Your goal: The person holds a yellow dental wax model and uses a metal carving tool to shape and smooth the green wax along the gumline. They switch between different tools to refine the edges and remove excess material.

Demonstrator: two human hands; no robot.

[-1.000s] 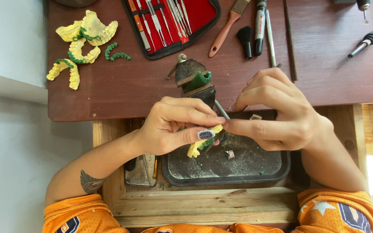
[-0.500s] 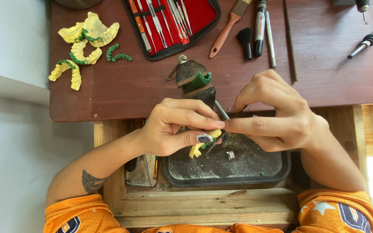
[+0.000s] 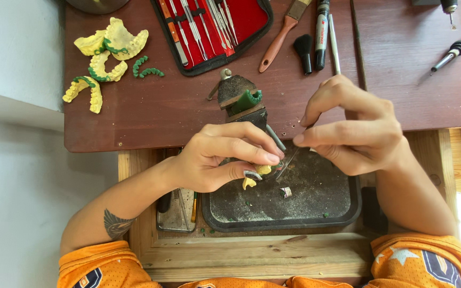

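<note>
Your desk (image 3: 188, 114) carries the red tool case (image 3: 214, 29) and yellow casts (image 3: 105, 58). Below it sits the dark tray (image 3: 316, 208). Over the tray, your left hand (image 3: 220, 160) pinches a small yellow cast piece (image 3: 254, 176); your right hand (image 3: 356, 130) is closed on a thin metal tool (image 3: 286, 162), its tip just beside the piece.

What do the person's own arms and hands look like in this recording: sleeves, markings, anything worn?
Both arms are bare from the short sleeves down. The sleeves are orange mesh fabric with dark blue patches; the right sleeve also carries a pale star. The left forearm bears a dark wing-like tattoo near the elbow. The left hand has a painted thumbnail, dark with a pale tip. The right hand shows no rings, gloves or watch.
</note>
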